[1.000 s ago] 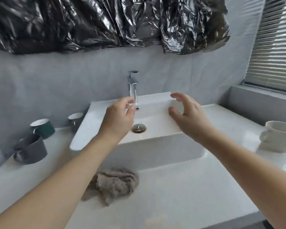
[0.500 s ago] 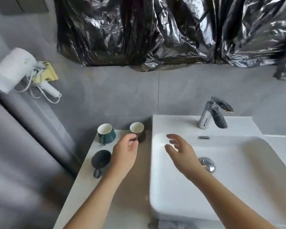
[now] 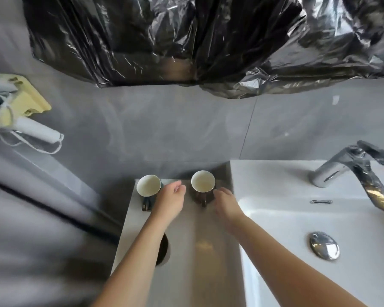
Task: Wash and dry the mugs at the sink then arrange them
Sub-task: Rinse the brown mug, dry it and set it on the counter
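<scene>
Your left hand (image 3: 169, 199), fingers loosely curled and holding nothing, sits just right of the green mug (image 3: 148, 185). Your right hand (image 3: 225, 201), relaxed, is just beside the brown mug (image 3: 202, 181). Both mugs stand on the pale desk (image 3: 208, 251), left of the white sink (image 3: 275, 209), below grey wall tiles (image 3: 164, 125).

I'm looking at a bathroom: a white basin (image 3: 275, 218) with chrome tap (image 3: 350, 167), grey tiled wall (image 3: 164, 129), and a hairdryer (image 3: 34, 128) hung on the left.
</scene>
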